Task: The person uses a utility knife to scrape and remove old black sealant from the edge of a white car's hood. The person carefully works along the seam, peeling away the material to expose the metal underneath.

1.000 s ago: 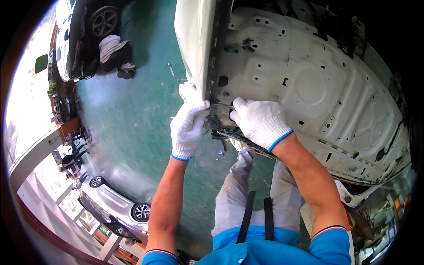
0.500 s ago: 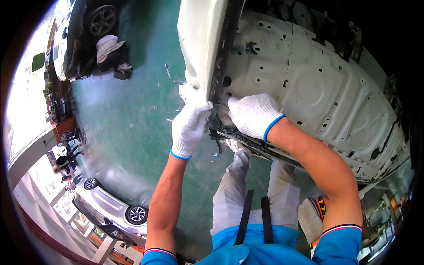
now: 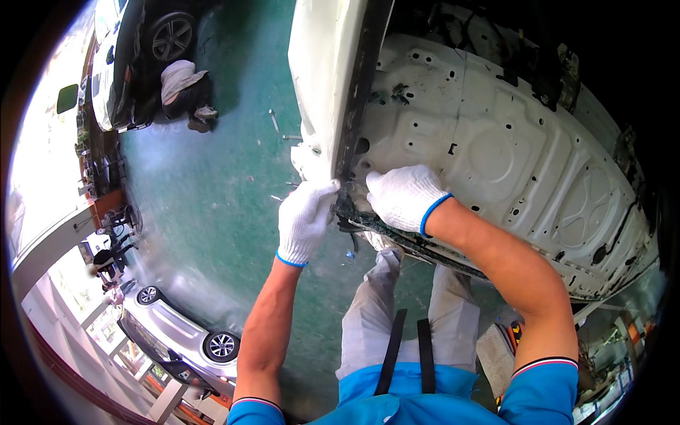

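Work looks partway, as a judgement: white outer panel (image 3: 322, 78) stands up against the holed white sheet (image 3: 489, 156), the two meeting along a dark edge strip (image 3: 354, 92) that looks in place over its visible run. Grimy dark lower edge (image 3: 418, 244) runs off from the bottom corner under the sheet, rough and not cleaned up, so that corner seems to be the unfinished bit; upper stretch of the strip has no hand on it. Left hand (image 3: 306, 221), white glove, sits right at the panel's bottom end, fingers curled in, thumb tip up by the strip; can't tell how tightly it is closed or whether it has hold of the edge. Right hand (image 3: 405, 198), same glove, is just across the strip, over the sheet's near left corner, knuckles bent, fingertips turned in toward the seam; its grip is hidden by the glove and blur, so a thin tool in there can't be ruled out. So panel end is at the left fingertips, strip passes between the two hands, sheet spreads out beyond the right one. Two metal tools (image 3: 274, 120) lie on the green floor (image 3: 212, 205), left of the panel, apart from both hands.
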`<control>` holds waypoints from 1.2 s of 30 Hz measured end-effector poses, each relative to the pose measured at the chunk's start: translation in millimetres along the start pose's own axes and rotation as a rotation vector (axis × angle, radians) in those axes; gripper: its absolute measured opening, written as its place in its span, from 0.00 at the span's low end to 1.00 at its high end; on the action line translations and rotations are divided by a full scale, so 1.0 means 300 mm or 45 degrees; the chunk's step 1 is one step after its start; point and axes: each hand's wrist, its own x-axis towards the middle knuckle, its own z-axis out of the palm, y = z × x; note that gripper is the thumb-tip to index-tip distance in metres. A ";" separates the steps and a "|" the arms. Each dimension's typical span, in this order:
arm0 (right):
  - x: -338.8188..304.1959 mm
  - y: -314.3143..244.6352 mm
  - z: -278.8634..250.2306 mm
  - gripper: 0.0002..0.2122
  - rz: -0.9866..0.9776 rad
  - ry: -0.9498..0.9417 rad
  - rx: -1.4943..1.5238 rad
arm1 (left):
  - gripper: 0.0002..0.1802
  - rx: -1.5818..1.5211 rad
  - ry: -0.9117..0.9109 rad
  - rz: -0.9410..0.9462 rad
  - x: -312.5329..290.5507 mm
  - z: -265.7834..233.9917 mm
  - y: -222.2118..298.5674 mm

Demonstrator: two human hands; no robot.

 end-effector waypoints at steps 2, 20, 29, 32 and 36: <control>-0.004 0.006 0.022 0.13 0.005 0.059 0.029 | 0.13 -0.030 0.005 -0.029 0.001 0.003 0.010; 0.001 0.004 0.010 0.10 -0.058 0.055 0.014 | 0.12 -0.064 0.047 -0.057 -0.019 0.008 0.015; 0.002 0.014 -0.003 0.10 -0.084 -0.019 -0.009 | 0.15 -0.042 0.052 -0.102 -0.038 0.009 0.001; -0.010 0.027 0.051 0.11 -0.067 0.101 0.050 | 0.15 -0.050 0.055 -0.109 -0.037 0.009 0.003; -0.070 0.038 0.073 0.13 0.076 0.117 0.060 | 0.16 -0.023 0.051 -0.099 -0.041 0.011 -0.001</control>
